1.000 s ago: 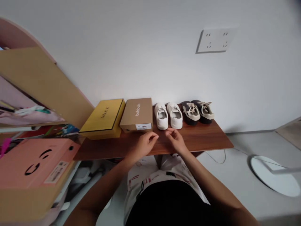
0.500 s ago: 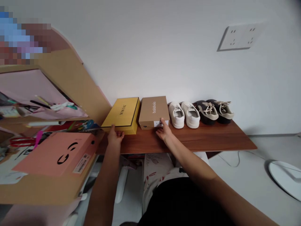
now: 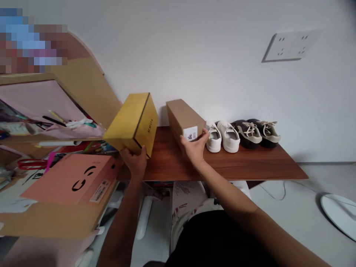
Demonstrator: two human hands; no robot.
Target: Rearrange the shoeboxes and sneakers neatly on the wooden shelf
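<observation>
My left hand point(image 3: 135, 160) grips the near end of a yellow shoebox point(image 3: 126, 120) marked MMOK, which is tilted up onto its side with its lid facing right. My right hand point(image 3: 197, 145) is closed round the near end of a brown shoebox point(image 3: 185, 113), thumb on one side and fingers on the other, below a white label. That box also stands on its side, close to the wall. Right of it, on the reddish-brown wooden board point(image 3: 250, 167), sit a pair of white sneakers point(image 3: 229, 139) and a pair of black-and-beige shoes point(image 3: 249, 135).
A pink shoebox point(image 3: 75, 178) lies on the wooden desk point(image 3: 55, 222) at left, near a shelf with pens and papers. A white wall with a socket plate point(image 3: 292, 45) rises behind the board. A round white base point(image 3: 339, 211) and a cable are on the floor at right.
Both boxes lay flat with lids upward. Now each is turned onto its side: the yellow one is raised and tipped by my left hand, the brown one by my right.
</observation>
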